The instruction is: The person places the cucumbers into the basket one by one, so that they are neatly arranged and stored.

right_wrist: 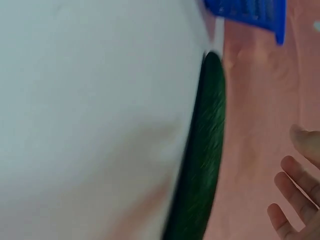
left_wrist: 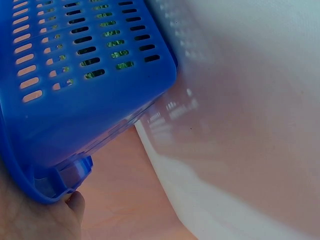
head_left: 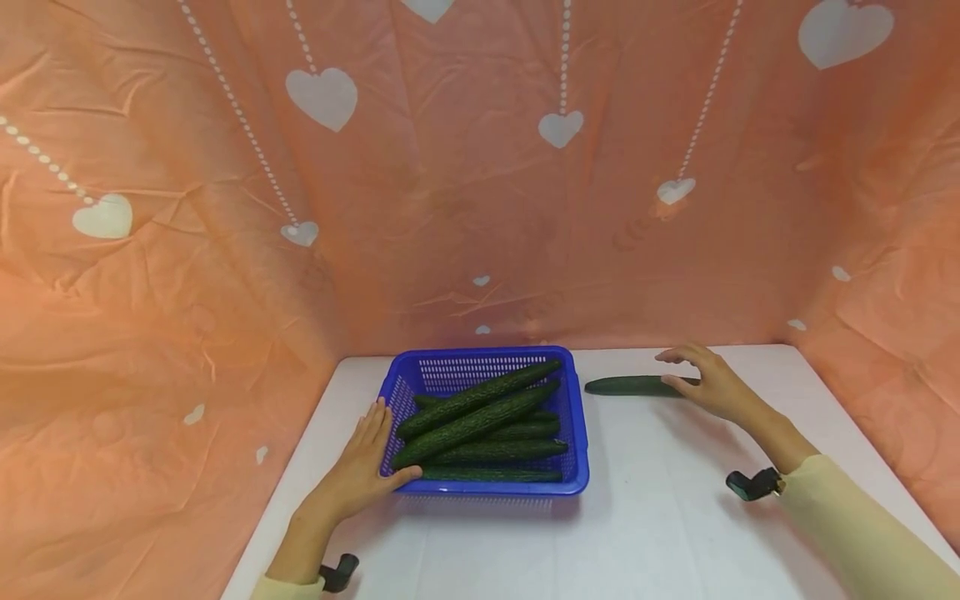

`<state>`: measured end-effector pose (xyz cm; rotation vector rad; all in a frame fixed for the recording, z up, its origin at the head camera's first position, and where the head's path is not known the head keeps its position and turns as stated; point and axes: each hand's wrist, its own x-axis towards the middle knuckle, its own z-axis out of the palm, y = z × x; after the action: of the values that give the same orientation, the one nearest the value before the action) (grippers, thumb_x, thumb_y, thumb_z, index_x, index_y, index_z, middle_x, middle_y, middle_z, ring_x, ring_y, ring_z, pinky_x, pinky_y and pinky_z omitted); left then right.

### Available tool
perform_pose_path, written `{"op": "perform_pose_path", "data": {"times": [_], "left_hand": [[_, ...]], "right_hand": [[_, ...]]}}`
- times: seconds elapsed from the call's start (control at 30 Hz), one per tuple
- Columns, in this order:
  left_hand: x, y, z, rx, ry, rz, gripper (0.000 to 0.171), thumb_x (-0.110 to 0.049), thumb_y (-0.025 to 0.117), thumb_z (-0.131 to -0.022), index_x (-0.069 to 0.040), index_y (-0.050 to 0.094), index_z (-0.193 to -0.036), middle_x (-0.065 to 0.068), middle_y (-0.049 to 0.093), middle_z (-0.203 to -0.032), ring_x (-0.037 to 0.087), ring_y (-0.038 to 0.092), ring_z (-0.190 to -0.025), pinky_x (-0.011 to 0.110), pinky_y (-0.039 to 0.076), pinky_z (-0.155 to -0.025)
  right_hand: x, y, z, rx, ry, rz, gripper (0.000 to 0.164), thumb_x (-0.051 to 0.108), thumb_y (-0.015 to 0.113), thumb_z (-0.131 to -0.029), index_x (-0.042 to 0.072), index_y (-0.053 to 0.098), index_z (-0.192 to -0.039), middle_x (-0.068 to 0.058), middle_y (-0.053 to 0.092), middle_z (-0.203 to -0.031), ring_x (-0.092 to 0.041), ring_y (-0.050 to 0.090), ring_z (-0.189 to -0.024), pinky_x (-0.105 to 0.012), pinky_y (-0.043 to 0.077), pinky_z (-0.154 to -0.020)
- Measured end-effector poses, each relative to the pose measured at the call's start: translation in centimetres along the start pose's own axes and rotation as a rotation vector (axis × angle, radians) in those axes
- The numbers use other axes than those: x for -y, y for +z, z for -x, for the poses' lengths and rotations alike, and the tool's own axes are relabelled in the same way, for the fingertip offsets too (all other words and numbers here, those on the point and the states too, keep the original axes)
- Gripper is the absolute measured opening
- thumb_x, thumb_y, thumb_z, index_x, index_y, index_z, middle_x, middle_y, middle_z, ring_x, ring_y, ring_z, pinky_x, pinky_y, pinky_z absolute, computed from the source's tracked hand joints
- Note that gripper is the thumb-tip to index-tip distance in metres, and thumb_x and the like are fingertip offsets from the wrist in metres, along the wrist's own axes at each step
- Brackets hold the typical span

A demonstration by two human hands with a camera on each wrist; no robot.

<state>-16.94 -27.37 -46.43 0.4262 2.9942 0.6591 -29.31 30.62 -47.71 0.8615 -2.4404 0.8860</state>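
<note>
A blue plastic basket with slotted walls holds several dark green cucumbers lying lengthwise. My left hand rests on the basket's near left corner, fingers straight along the left rim and thumb across the front rim. In the left wrist view, part of that hand touches the basket's corner. One more cucumber lies on the table to the right of the basket. Over its right end hovers my right hand, fingers spread; the right wrist view shows them apart from the cucumber.
The white table extends in front of the basket and to its right. Orange cloth with white hearts hangs behind the table and at both sides. Each wrist wears a small dark device.
</note>
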Motion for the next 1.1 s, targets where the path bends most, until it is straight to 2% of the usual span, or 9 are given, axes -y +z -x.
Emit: {"op": "perform_pose_path", "data": {"times": [0.13, 0.23, 0.4, 0.53, 0.73, 0.93, 1.1], "left_hand": [[0.0, 0.0, 0.0, -0.001, -0.001, -0.007, 0.116, -0.062, 0.071, -0.097, 0.009, 0.012, -0.167, 0.025, -0.001, -0.178, 0.045, -0.002, -0.165, 0.057, 0.004, -0.134], [-0.1, -0.1, 0.0, 0.001, -0.005, -0.017, 0.116, -0.063, 0.07, -0.097, 0.008, 0.012, -0.168, 0.025, -0.002, -0.178, 0.044, -0.002, -0.165, 0.06, 0.006, -0.133], [-0.1, -0.2, 0.0, 0.001, -0.004, -0.019, 0.116, -0.062, 0.07, -0.097, 0.008, 0.012, -0.168, 0.024, -0.002, -0.178, 0.043, -0.003, -0.165, 0.06, 0.006, -0.133], [-0.2, -0.2, 0.1, -0.002, 0.004, -0.015, 0.115, -0.061, 0.071, -0.097, 0.01, 0.012, -0.167, 0.026, -0.001, -0.177, 0.044, -0.003, -0.165, 0.062, 0.006, -0.133], [-0.1, -0.1, 0.1, 0.003, -0.006, -0.015, 0.115, -0.062, 0.07, -0.097, 0.009, 0.012, -0.168, 0.026, -0.001, -0.178, 0.044, -0.003, -0.165, 0.061, 0.006, -0.133], [0.1, 0.0, 0.0, 0.006, -0.009, -0.021, 0.116, -0.063, 0.069, -0.097, 0.007, 0.011, -0.168, 0.023, -0.002, -0.178, 0.042, -0.004, -0.165, 0.06, 0.005, -0.133], [0.1, 0.0, -0.1, 0.009, -0.008, -0.016, 0.116, -0.063, 0.07, -0.097, 0.008, 0.011, -0.168, 0.024, -0.003, -0.178, 0.042, -0.005, -0.165, 0.06, 0.005, -0.133]], "right_hand": [[-1.6, -0.5, 1.4, 0.026, 0.073, 0.047, 0.04, -0.002, 0.086, -0.087, 0.002, 0.072, -0.124, -0.013, 0.072, -0.117, -0.038, 0.067, -0.104, -0.042, 0.055, -0.086], [-2.5, -0.8, 2.1, 0.038, 0.117, 0.054, 0.04, -0.001, 0.086, -0.086, 0.002, 0.073, -0.123, -0.016, 0.072, -0.117, -0.042, 0.066, -0.106, -0.052, 0.053, -0.089], [-3.7, -1.1, 2.7, 0.115, 0.219, 0.063, 0.042, 0.006, 0.086, -0.089, 0.0, 0.07, -0.127, -0.026, 0.07, -0.12, -0.051, 0.061, -0.114, -0.07, 0.044, -0.094], [-4.6, -1.1, 3.2, 0.209, 0.328, 0.083, 0.046, 0.014, 0.084, -0.092, -0.001, 0.067, -0.132, -0.031, 0.067, -0.124, -0.054, 0.057, -0.119, -0.073, 0.036, -0.095], [-5.4, -0.9, 3.5, 0.283, 0.417, 0.045, 0.047, 0.012, 0.082, -0.093, -0.005, 0.065, -0.133, -0.035, 0.063, -0.126, -0.056, 0.056, -0.12, -0.078, 0.038, -0.103], [-5.4, -0.7, 3.7, 0.275, 0.429, 0.011, 0.04, 0.009, 0.081, -0.095, -0.008, 0.067, -0.129, -0.037, 0.061, -0.13, -0.058, 0.054, -0.124, -0.076, 0.042, -0.107], [-5.1, -0.6, 4.0, 0.241, 0.452, -0.011, 0.041, 0.014, 0.08, -0.097, -0.005, 0.066, -0.131, -0.034, 0.06, -0.134, -0.055, 0.053, -0.126, -0.074, 0.041, -0.107]]}}
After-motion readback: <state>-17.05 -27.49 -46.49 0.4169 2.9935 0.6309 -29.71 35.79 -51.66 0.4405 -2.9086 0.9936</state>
